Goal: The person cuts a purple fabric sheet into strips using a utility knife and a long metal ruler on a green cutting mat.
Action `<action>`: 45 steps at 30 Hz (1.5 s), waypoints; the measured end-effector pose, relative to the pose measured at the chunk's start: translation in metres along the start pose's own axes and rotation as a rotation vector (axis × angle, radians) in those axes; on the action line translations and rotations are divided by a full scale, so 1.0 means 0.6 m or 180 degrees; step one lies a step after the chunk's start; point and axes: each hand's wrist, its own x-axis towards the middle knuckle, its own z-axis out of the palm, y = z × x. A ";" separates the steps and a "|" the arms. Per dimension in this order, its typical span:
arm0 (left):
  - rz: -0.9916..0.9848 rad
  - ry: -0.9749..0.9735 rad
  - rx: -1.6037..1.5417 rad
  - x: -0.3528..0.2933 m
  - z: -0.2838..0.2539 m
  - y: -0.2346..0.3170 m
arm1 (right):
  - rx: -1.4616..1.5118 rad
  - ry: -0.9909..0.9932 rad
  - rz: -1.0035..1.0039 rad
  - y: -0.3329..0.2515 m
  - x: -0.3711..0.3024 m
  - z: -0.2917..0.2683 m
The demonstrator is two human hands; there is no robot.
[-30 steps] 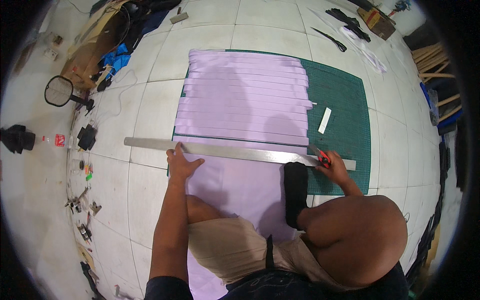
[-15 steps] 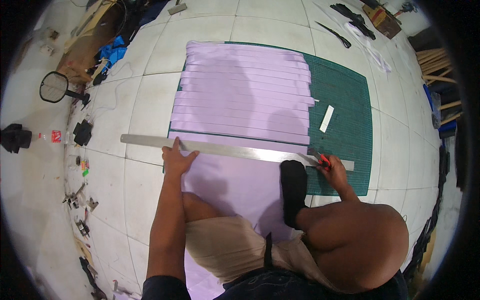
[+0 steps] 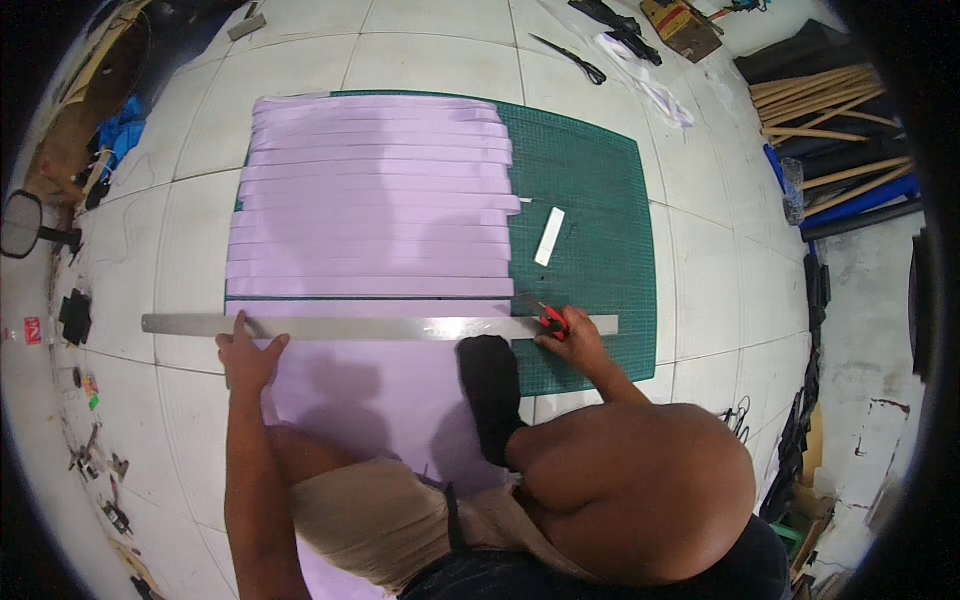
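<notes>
A long metal ruler (image 3: 390, 328) lies across lilac fabric (image 3: 330, 370) on a green cutting mat (image 3: 590, 270). My left hand (image 3: 247, 355) presses on the ruler near its left end, thumb and forefinger spread apart. Near the other end, my right hand (image 3: 578, 340) grips a red utility knife (image 3: 552, 321). The knife's tip points up and left, close to the fabric's right edge just beyond the ruler. My black-socked foot (image 3: 488, 385) rests against the ruler's near edge, on the fabric. Beyond a narrow gap lie several cut lilac strips (image 3: 370, 220), side by side.
A small white bar-shaped piece (image 3: 549, 237) lies on the mat, right of the strips. Black scissors (image 3: 570, 60) lie on the far tiled floor (image 3: 430, 60). Wooden sticks (image 3: 815, 95) are stacked at the far right. Small tools and parts (image 3: 85, 455) litter the left side.
The whole view has swung to the right, so the mat, ruler and hands appear further left. Both hands keep about the same places along the ruler.
</notes>
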 end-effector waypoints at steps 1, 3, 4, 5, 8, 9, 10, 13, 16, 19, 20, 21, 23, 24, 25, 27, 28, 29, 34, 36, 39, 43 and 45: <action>-0.0004 0.0008 -0.0011 0.001 0.001 -0.003 | 0.0022 -0.0105 0.0063 -0.003 0.004 -0.004; -0.0027 0.0101 0.0064 0.009 -0.001 -0.022 | 0.0115 -0.0310 0.0161 -0.029 0.016 -0.018; -0.0028 0.0108 0.0061 0.010 -0.002 -0.032 | 0.0291 -0.0364 0.0348 -0.015 0.026 -0.008; -0.0002 0.0080 0.0038 0.009 0.005 -0.025 | 0.0548 -0.0067 0.0452 0.002 0.037 -0.010; 0.0089 0.0144 -0.0040 0.013 0.012 -0.029 | 0.0962 0.0640 0.0675 0.021 0.094 -0.007; 0.0129 0.0158 -0.0041 0.015 0.013 -0.032 | 0.0747 0.0797 0.0714 0.023 0.117 -0.017; 0.0112 0.0152 -0.0029 0.016 0.016 -0.027 | 0.0910 0.0844 0.0654 0.036 0.140 -0.021; 0.0072 0.0198 -0.0036 0.016 0.013 -0.019 | 0.0678 0.0970 0.0425 0.044 0.201 -0.036; 0.0060 0.0269 -0.0026 0.013 0.008 -0.029 | 0.0426 0.1093 0.0403 0.028 0.244 -0.038; 0.0037 0.0275 -0.0019 0.013 0.011 -0.036 | 0.0292 0.1116 0.0435 0.050 0.276 -0.025; 0.0061 0.0249 -0.0066 0.016 0.017 -0.035 | 0.0251 0.1097 0.0445 0.066 0.285 -0.014; 0.0088 0.0239 -0.0087 0.020 0.017 -0.035 | 0.0466 0.0972 0.0478 0.086 0.290 -0.013; 0.0100 0.0225 -0.0064 0.026 0.033 -0.020 | 0.0899 0.0730 0.0565 0.128 0.291 -0.025; 0.0087 0.0234 -0.0011 0.023 0.028 -0.022 | 0.0869 0.0783 0.0711 0.109 0.287 -0.026; 0.0022 0.0205 0.0035 0.017 0.019 -0.026 | 0.1168 0.0646 0.0838 0.090 0.282 -0.024; -0.0054 0.0135 0.0032 0.012 0.007 -0.018 | 0.1680 0.0436 0.1090 0.056 0.268 -0.051; -0.0050 0.0167 0.0075 0.015 0.005 -0.024 | 0.2058 0.0457 0.1060 0.038 0.260 -0.056; -0.0053 0.0178 0.0096 0.014 0.009 -0.027 | 0.2177 0.0443 0.1060 0.030 0.253 -0.063; -0.0065 0.0106 0.0100 0.016 0.011 -0.026 | 0.2906 0.0284 0.0879 0.002 0.213 -0.078; -0.0037 0.0119 0.0082 0.017 0.011 -0.026 | 0.2591 0.0066 0.0817 -0.019 0.195 -0.070; -0.0133 0.0038 0.0119 0.014 0.008 -0.013 | 0.2207 -0.0277 0.0730 -0.038 0.189 -0.048; -0.0107 0.0066 0.0141 0.020 0.008 -0.023 | 0.2008 -0.0552 0.0322 -0.061 0.200 -0.018; -0.0023 0.0092 0.0150 0.017 0.010 -0.024 | 0.2119 -0.0505 0.0028 -0.061 0.205 0.000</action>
